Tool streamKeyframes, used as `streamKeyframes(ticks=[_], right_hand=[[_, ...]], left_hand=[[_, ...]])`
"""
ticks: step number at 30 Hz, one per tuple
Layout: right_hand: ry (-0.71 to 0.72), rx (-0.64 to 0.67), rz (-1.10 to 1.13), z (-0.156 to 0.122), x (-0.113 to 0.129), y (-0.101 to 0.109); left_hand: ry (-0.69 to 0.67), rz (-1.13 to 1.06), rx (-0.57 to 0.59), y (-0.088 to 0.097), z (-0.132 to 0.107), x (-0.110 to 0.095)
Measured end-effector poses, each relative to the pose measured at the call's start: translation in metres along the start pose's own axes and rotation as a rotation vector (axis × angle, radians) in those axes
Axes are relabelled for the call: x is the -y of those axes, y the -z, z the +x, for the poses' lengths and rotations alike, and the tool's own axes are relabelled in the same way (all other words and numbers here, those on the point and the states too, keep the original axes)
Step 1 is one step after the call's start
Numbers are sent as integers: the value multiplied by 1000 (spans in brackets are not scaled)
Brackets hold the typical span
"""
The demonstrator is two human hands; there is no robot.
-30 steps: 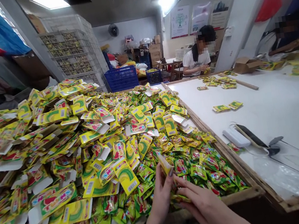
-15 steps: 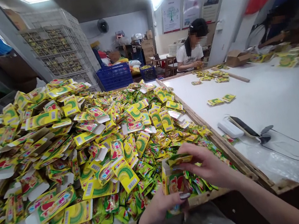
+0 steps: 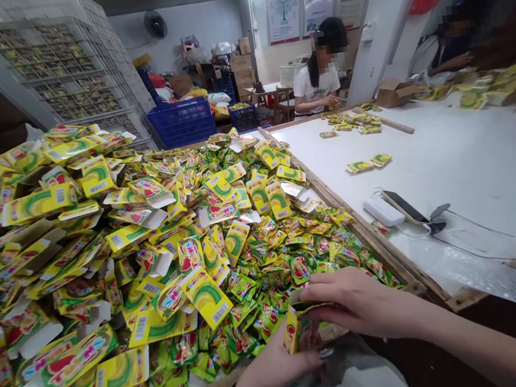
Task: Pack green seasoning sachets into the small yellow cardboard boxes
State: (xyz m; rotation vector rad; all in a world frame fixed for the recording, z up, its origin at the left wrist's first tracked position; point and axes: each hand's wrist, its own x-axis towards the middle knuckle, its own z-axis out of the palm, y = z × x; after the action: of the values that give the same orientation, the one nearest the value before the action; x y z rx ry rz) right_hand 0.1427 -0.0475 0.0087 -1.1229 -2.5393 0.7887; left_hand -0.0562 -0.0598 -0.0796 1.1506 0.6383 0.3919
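Note:
Low in front of me, my left hand is closed around a small yellow carton, which tilts in its grip. My right hand bends over the carton's upper end, fingers pressed on a small green-yellow packet that they mostly hide. How far that packet is inside the carton cannot be made out. Just beyond both hands lies a heap of small green packets. To its left is a large pile of yellow cartons, many with white end flaps standing out.
Wooden strips border the heap. On the white table at right lie a phone, a white device, cables and several packets. Two other people work farther back. Stacked crates and a blue basket stand behind.
My right hand has moved down onto the carton's top with the packet, which shows less. The carton sits lower and more tilted in my left hand. The view has shifted slightly.

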Motion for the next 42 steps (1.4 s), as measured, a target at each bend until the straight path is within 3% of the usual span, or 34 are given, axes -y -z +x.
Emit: streamKeyframes(ticks=[9, 15, 19, 23, 27, 32, 37, 42], right_hand=[[-68, -168, 207, 0, -7, -23], [24, -12, 204, -3, -14, -19], [13, 10, 143, -3, -9, -17], [-23, 17, 274, -8, -9, -9], [-43, -96, 531, -14, -20, -14], [-134, -259, 457, -20, -20, -31], [-164, -236, 559, -26, -22, -38], [-177, -272, 680, -30, -34, -51]], left_hand=[[89, -170, -60, -7, 11, -11], [83, -109, 79, -7, 15, -14], [85, -50, 64, -5, 17, -12], [71, -8, 27, -4, 14, -17], [125, -26, 77, -5, 11, -19], [132, 54, 106, -10, 19, -14], [36, 22, 116, -12, 24, -7], [71, 4, 75, -8, 25, 1]])
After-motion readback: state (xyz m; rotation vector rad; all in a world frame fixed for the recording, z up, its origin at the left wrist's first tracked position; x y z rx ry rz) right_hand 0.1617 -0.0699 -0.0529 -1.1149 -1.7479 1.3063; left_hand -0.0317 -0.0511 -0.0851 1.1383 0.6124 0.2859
